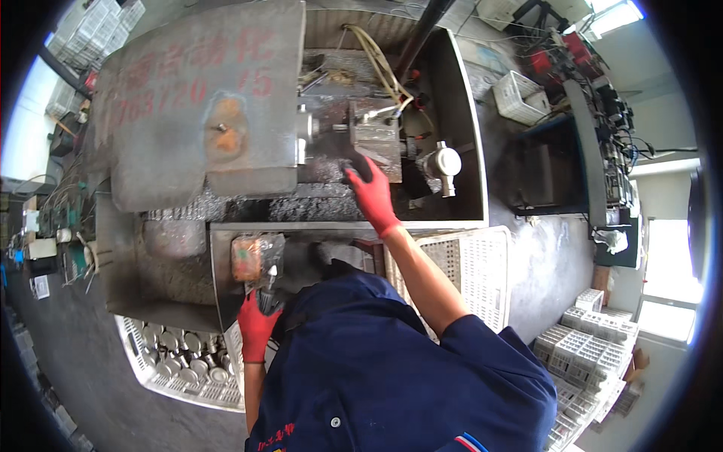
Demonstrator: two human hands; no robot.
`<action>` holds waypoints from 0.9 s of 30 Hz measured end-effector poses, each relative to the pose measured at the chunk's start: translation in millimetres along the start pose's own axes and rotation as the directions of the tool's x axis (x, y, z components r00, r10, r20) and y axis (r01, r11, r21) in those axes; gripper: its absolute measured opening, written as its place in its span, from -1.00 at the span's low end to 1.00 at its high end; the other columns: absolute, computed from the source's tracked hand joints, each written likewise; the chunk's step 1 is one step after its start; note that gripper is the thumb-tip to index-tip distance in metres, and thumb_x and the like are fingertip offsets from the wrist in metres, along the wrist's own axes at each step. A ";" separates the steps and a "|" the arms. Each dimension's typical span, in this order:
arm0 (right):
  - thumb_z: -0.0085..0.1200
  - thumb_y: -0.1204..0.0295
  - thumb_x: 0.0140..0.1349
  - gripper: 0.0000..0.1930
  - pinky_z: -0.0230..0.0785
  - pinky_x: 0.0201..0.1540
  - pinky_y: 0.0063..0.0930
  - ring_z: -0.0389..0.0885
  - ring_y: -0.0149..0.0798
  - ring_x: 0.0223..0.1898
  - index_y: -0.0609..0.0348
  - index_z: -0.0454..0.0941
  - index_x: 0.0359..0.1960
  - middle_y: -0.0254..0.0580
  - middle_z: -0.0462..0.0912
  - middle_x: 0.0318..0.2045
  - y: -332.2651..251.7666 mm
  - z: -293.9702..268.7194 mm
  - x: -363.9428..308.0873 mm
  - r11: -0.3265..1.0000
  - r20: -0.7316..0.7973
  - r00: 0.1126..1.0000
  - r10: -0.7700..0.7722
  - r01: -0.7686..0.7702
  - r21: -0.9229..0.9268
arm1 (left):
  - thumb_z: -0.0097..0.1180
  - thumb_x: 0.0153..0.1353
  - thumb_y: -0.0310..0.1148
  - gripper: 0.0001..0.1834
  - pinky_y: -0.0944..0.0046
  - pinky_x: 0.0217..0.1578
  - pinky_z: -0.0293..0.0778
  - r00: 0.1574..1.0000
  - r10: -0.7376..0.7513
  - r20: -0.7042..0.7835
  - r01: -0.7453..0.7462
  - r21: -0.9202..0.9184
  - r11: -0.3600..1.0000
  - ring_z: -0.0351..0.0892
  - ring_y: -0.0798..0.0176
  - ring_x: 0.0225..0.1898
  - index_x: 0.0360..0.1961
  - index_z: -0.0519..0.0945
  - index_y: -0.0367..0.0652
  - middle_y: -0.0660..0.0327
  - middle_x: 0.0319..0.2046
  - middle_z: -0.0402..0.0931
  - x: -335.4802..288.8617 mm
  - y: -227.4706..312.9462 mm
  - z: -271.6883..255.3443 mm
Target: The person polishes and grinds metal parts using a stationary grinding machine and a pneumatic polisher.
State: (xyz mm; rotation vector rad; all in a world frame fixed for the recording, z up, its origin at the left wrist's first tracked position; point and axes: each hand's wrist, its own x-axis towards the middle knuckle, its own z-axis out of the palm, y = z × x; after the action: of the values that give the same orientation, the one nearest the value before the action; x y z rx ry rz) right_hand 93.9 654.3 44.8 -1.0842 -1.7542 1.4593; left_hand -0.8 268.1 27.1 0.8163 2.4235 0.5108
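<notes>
My right hand (370, 197), in a red glove with dark fingertips, reaches into the metal machine bay. Thumb and fingers are apart, with nothing visible between them; the dark tips blur into the background. Just beyond them is a grey metal block fixture (375, 139), facing a shiny spindle end (304, 126) on the left. My left hand (257, 328), gloved alike, is low beside my waist, fingers closed around a small silvery metal part (271, 276) whose upper end shows. Behind it sits a plastic-wrapped orange and green bundle (247, 258). A round-headed metal fitting (446, 162) rests at the bay's right side.
A large grey metal cover (173, 151) spans the bay's left. White crates (139, 361) hold several round metal parts at lower left; another white crate (486, 264) stands to my right. Hoses (373, 56) hang over the fixture. Stacked crates (587, 339) stand farther right.
</notes>
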 end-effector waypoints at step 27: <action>0.26 0.57 0.19 -0.55 0.58 -0.20 -0.38 0.70 -0.33 -0.25 0.31 0.48 0.13 -0.17 0.70 -0.25 15.9 -92.8 -42.6 0.975 0.288 0.956 -0.052 0.111 -0.192 | 0.53 0.03 -0.21 -0.35 0.08 -0.24 0.61 0.892 0.424 -0.155 -0.448 -0.189 0.874 0.74 -0.09 -0.23 0.10 0.51 -0.19 0.02 -0.23 0.70 72.2 180.1 -49.1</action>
State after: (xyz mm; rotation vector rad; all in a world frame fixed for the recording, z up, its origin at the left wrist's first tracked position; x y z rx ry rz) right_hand 196.8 662.6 50.9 -0.9253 -2.1650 1.4618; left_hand 0.9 440.0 129.7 1.2733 2.2166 1.0013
